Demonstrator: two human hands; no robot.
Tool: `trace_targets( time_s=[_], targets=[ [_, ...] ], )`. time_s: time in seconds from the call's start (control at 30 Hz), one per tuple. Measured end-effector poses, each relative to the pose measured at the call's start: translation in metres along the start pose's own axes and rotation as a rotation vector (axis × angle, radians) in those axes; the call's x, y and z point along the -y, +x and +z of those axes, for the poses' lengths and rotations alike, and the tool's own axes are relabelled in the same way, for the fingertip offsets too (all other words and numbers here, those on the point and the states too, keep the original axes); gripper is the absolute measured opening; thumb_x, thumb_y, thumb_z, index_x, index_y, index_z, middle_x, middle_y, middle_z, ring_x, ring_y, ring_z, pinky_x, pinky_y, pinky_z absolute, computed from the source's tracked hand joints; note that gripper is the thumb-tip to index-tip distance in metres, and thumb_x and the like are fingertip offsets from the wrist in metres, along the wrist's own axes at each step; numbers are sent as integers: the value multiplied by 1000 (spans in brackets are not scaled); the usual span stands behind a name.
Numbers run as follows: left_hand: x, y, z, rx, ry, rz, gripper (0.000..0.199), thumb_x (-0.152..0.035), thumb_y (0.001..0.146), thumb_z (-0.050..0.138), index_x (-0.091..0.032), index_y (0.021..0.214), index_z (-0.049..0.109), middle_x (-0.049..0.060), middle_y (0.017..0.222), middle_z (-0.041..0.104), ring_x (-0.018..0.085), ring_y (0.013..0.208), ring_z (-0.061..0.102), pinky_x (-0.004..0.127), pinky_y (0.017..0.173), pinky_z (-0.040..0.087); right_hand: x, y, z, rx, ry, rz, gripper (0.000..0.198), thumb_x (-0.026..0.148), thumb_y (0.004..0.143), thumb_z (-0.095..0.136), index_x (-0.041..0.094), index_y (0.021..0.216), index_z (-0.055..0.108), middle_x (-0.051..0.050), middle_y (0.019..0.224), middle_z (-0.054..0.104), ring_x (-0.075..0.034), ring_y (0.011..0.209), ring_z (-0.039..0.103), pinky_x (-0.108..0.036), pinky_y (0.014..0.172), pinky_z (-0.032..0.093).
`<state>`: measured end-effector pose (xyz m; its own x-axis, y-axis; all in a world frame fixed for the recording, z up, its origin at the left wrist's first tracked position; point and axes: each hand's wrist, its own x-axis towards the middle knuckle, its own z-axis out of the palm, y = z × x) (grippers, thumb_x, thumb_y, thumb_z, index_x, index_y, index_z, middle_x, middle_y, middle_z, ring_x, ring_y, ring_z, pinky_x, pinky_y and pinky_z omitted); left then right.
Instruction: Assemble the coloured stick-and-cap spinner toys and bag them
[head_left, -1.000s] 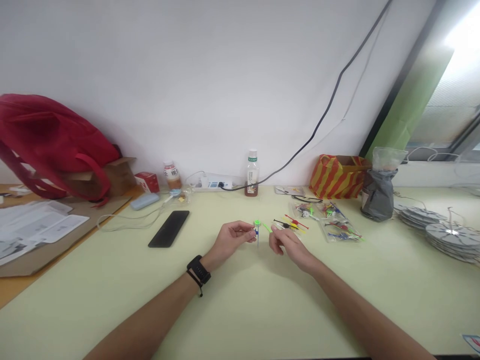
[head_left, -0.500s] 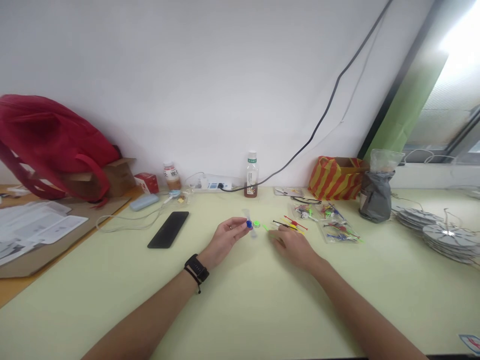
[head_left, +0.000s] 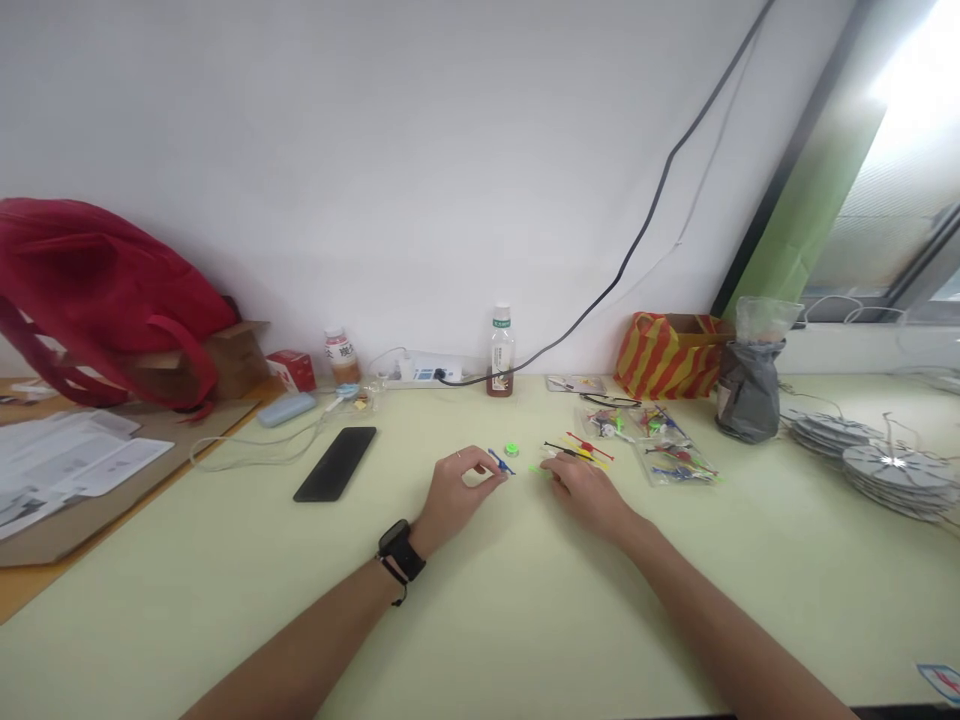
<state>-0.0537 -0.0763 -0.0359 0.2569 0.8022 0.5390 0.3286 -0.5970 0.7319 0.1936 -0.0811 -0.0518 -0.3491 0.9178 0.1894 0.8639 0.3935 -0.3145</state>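
Note:
My left hand pinches a small blue plastic piece with thin arms between thumb and fingertips, just above the table. Right beside it on the table lies a small round piece, bright green on top. Over to the right, the fingers of my right hand are closed at a light green plastic piece, most of it covered by the fingers. Just beyond that hand lie a red thin-armed piece, a black one and a yellow one.
Clear bags of colourful plastic pieces lie to the right, near stacked grey discs. A black phone is on the left. At the wall stand a drink bottle, a power strip and a striped bag.
The blue piece's arms, a pale blur half a second ago, now show sharply, and my left hand has lowered slightly, its grip shifted. My right hand has barely moved.

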Motion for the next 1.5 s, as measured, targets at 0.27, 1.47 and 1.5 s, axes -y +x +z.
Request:
trace_targets(
  time_s=[0.27,1.47,1.5],
  targets=[
    [0,-5,4,212,97,176,22,-15,89,63,-25,74,77,5,85,78,22,84,71,34,80,55,-7,8,5,-275,258,27,25,16,98,38,21,112,58,-11,112,62,-22,97,62,-34,83,46],
    [7,-2,4,373,167,68,16,-32,97,60,-22,100,73,6,97,72,22,97,64,36,91,50,-2,7,8,-338,345,-91,26,13,95,40,21,108,61,-8,98,66,-21,88,62,-33,78,47],
    [8,-2,5,382,171,50,16,-30,97,59,-22,94,72,5,91,71,21,91,64,34,86,50,-3,8,11,-352,376,-101,29,11,94,39,20,109,61,-8,96,66,-21,87,62,-33,77,47]
  ],
)
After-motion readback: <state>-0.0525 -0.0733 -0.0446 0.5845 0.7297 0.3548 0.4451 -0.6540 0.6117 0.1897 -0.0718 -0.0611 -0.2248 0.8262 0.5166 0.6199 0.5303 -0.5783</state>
